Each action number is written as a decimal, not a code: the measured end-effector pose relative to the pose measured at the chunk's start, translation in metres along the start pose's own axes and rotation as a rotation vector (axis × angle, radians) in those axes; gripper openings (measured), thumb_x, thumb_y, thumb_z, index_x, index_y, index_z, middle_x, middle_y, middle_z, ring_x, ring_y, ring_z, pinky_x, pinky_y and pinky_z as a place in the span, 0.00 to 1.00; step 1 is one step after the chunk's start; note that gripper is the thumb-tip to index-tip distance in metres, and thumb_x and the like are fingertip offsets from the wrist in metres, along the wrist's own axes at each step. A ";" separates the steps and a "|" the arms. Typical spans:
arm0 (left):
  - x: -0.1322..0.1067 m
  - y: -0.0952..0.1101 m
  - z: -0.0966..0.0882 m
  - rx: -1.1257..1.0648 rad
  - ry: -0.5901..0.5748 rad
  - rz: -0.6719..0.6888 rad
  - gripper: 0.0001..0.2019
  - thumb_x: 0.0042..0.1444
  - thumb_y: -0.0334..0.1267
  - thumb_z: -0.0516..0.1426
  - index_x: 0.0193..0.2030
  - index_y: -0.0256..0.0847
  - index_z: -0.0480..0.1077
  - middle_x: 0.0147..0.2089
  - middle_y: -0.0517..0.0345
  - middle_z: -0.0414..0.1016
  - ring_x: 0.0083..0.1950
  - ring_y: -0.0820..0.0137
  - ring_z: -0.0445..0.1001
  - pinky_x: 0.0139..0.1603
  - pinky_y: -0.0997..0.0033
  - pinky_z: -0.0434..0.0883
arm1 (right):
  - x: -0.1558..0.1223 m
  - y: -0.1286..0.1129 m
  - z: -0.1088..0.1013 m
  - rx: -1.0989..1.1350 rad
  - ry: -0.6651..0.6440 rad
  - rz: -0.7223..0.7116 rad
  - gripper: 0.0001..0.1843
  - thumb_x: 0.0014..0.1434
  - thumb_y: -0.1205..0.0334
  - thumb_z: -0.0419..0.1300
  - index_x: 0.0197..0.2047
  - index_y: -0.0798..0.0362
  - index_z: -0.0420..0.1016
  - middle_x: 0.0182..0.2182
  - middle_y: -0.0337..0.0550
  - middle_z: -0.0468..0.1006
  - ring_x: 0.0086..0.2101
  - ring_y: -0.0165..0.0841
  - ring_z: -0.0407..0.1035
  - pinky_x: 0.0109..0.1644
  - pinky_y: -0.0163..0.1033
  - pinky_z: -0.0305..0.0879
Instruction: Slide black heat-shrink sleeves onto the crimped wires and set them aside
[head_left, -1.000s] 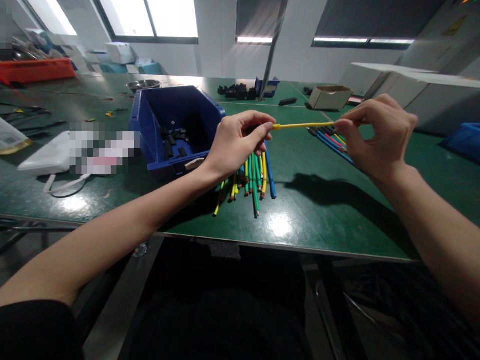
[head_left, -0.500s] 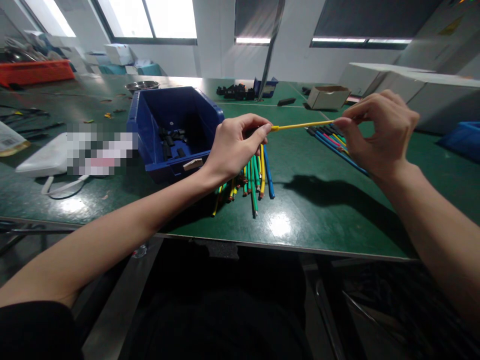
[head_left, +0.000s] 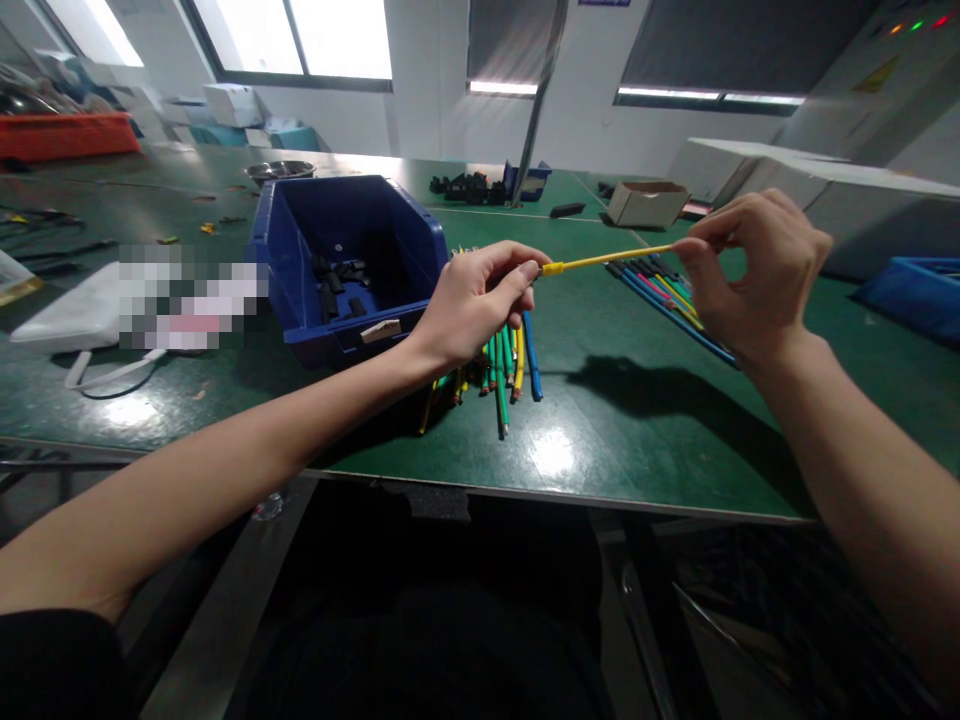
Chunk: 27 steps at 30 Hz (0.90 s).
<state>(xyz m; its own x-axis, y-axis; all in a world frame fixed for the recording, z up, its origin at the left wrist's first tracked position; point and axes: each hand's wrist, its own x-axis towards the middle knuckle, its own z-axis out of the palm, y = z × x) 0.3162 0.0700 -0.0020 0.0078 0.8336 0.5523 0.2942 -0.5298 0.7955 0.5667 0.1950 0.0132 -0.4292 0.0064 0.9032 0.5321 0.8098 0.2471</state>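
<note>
A thin yellow wire stretches nearly level between my two hands, above the green table. Its left end, with a thicker yellow sleeve, is pinched by thumb and fingers of my left hand; the very tip is hidden there. My right hand pinches the other end between thumb and forefinger. Under my left hand lies a bundle of green, yellow and blue wires, some with bare copper ends. Below and behind my right hand rests a second group of blue, red and yellow wires with black ends.
A blue bin holding small black pieces stands left of my left hand. Further left lies a white device with a cable. At the back are a metal bowl, black parts and an open cardboard box.
The view has shifted slightly to the right. My left hand sits a little lower against the right one, and more of the wire's yellow sleeve shows beyond its fingertips. Both hands keep their pinch.
</note>
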 end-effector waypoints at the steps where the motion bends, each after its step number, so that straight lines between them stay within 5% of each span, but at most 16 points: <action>1: 0.000 0.000 0.000 -0.029 -0.013 -0.016 0.08 0.64 0.33 0.53 0.43 0.35 0.74 0.27 0.60 0.72 0.24 0.80 0.70 0.27 0.80 0.71 | 0.000 0.001 0.000 -0.006 0.006 -0.006 0.15 0.63 0.52 0.58 0.29 0.51 0.64 0.23 0.38 0.67 0.27 0.31 0.60 0.34 0.40 0.57; 18: 0.002 -0.007 -0.004 -0.171 -0.165 -0.127 0.06 0.67 0.32 0.53 0.42 0.33 0.70 0.25 0.64 0.66 0.22 0.81 0.64 0.23 0.80 0.65 | -0.003 -0.011 -0.005 -0.154 -0.125 0.038 0.18 0.64 0.51 0.57 0.26 0.51 0.65 0.18 0.37 0.67 0.21 0.28 0.59 0.27 0.37 0.52; 27: -0.016 -0.001 0.011 -0.103 -0.375 -0.049 0.14 0.69 0.42 0.48 0.43 0.35 0.70 0.26 0.65 0.58 0.26 0.77 0.59 0.27 0.75 0.60 | 0.005 -0.058 -0.002 -0.041 -0.278 -0.368 0.11 0.64 0.57 0.61 0.31 0.51 0.72 0.22 0.35 0.75 0.24 0.27 0.67 0.27 0.34 0.53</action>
<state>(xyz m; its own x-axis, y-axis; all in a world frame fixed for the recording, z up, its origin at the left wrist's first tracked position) 0.3259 0.0593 -0.0145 0.3505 0.8474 0.3988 0.2056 -0.4851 0.8500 0.5350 0.1465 0.0043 -0.7713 -0.1160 0.6258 0.3336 0.7637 0.5527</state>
